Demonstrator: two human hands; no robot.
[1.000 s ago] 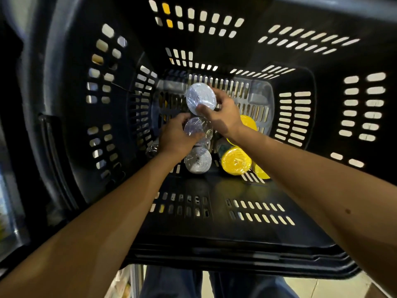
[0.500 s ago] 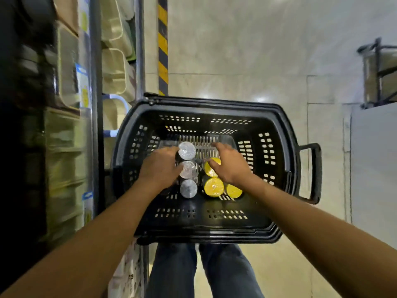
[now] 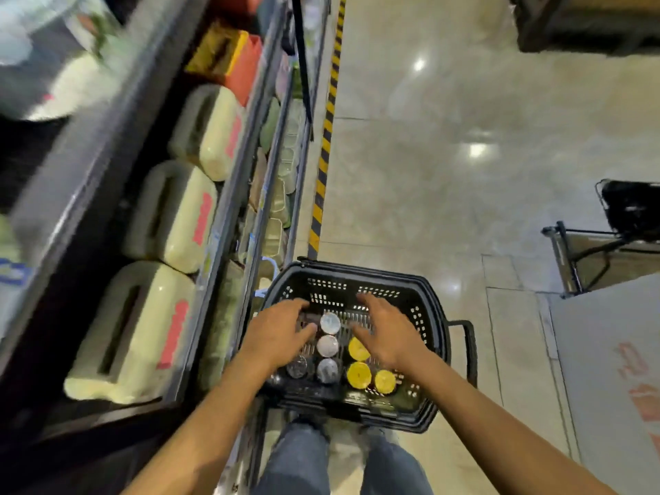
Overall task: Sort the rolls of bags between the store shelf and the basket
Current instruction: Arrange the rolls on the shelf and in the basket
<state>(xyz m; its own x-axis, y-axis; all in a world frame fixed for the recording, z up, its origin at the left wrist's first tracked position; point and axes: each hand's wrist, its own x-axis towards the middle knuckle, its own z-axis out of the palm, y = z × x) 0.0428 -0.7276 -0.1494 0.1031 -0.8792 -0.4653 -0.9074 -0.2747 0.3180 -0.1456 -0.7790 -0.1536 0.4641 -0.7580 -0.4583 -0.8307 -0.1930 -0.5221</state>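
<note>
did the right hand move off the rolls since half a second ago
Yes. The right hand was pressed down on the yellow rolls; now it hovers open above them, lifted toward the basket far rim.

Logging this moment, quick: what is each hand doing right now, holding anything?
Left hand: open, fingers spread, holding nothing, above the silver rolls in the basket.
Right hand: open, empty, above the yellow rolls.
</note>
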